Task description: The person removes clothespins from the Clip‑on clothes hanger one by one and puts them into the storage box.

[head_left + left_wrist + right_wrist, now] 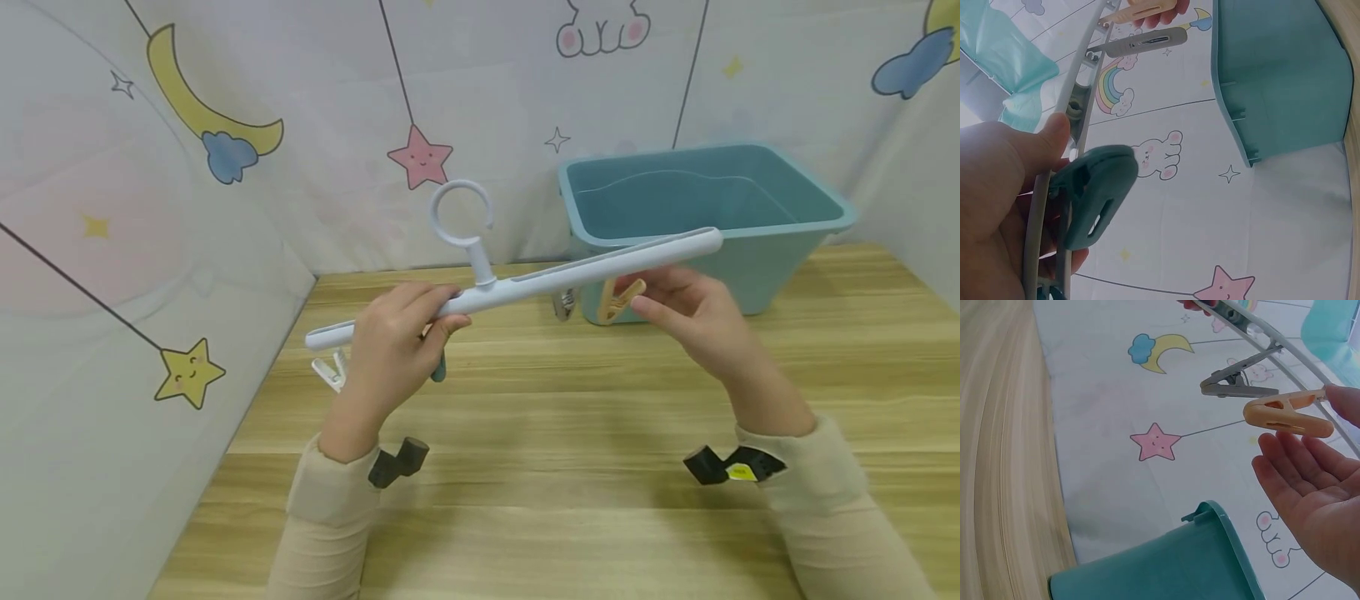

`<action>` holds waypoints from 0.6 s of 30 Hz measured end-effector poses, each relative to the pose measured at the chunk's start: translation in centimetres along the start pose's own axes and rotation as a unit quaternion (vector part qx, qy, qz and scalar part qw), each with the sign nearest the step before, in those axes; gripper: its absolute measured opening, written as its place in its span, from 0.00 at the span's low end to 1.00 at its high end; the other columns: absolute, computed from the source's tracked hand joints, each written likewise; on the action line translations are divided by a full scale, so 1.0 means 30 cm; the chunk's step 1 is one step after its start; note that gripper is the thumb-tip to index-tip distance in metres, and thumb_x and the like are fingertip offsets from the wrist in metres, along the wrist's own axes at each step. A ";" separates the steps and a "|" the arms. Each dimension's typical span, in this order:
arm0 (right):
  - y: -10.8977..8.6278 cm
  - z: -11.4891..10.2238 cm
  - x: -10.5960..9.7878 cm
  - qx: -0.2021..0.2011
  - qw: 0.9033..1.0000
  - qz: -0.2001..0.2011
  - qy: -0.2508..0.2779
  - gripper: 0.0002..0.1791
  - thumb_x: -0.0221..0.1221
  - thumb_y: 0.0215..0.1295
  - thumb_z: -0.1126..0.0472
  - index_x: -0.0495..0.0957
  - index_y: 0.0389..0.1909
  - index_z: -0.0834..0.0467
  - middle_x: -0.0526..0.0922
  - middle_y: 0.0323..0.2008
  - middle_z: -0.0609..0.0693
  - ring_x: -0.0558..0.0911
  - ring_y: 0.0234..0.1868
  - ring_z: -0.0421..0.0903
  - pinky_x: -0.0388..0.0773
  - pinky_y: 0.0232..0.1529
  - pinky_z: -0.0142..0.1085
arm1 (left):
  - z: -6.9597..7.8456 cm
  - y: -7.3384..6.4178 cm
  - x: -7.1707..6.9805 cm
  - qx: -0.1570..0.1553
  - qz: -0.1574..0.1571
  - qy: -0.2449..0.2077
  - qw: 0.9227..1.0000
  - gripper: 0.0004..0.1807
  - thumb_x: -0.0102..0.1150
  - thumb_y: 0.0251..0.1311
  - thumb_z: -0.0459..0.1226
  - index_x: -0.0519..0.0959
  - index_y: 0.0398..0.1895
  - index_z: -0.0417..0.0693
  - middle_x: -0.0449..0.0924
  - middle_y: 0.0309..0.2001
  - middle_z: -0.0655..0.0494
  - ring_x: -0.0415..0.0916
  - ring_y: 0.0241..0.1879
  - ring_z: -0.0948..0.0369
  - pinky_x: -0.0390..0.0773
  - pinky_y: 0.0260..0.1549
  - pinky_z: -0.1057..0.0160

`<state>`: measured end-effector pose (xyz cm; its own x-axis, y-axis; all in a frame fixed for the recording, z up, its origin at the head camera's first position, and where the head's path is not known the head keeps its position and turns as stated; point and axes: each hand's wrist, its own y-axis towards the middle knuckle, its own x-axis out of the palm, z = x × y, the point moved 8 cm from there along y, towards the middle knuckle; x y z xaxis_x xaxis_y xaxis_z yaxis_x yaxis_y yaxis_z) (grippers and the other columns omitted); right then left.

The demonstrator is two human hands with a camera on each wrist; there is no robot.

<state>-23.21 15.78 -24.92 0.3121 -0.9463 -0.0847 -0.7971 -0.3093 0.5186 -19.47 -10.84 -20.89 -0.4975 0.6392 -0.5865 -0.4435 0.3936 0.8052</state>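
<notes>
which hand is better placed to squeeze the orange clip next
The right hand, most likely: it is close beside the orange clip, while the left hand is busy gripping the hanger on the other side of its hook.

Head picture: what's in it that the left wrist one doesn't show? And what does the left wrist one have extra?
Only the head view shows the ring-shaped hook, the white clothespin and the smiling yellow star. Only the left wrist view shows the rainbow. Both show the left hand gripping the hanger, the peach clothespin, the teal clothespin and the teal bin.
</notes>
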 end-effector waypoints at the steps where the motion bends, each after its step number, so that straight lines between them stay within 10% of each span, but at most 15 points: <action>1: 0.000 0.001 0.002 0.000 1.000 0.002 0.000 0.17 0.53 0.65 0.76 0.79 0.51 0.58 0.81 0.42 0.47 0.79 0.46 0.40 0.75 0.45 0.27 | 0.001 0.000 0.001 0.001 0.000 -0.001 1.000 0.17 0.71 0.51 0.38 0.83 0.41 0.34 0.84 0.33 0.46 0.79 0.29 0.54 0.76 0.25 0.58; 18: -0.001 0.017 0.038 0.002 0.998 -0.041 0.041 0.11 0.50 0.69 0.75 0.78 0.45 0.66 0.85 0.40 0.51 0.82 0.45 0.45 0.76 0.48 0.33 | 0.010 -0.003 0.019 0.004 -0.017 -0.013 1.000 0.16 0.70 0.53 0.38 0.83 0.41 0.35 0.84 0.34 0.47 0.78 0.29 0.56 0.76 0.26 0.60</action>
<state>-23.08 14.66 -25.47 0.4187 -0.9064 -0.0564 -0.7685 -0.3867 0.5098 -19.51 -10.31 -21.27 -0.4628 0.6427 -0.6106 -0.4535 0.4201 0.7860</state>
